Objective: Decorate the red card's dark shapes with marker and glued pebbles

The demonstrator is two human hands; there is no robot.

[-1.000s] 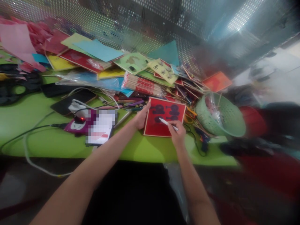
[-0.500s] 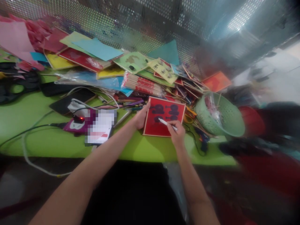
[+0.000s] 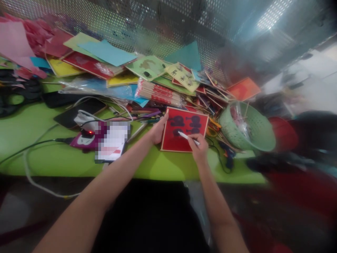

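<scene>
In the head view, your left hand (image 3: pixel 158 133) grasps the left edge of the red board (image 3: pixel 173 143) above the table's near middle, most fingers hidden. Your right hand (image 3: pixel 200 147) pinches a white pen (image 3: pixel 184 135), covering the board's near right corner; whether the tip touches is unclear. The board's dark shapes are blurred, and the phone (image 3: pixel 113 142) at left has a pixelated screen.

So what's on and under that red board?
Dark shapes show on the red board, with the white pen pointing at the lower-left one. The right hand hides part of the board's lower right. What lies directly beneath is covered.
</scene>
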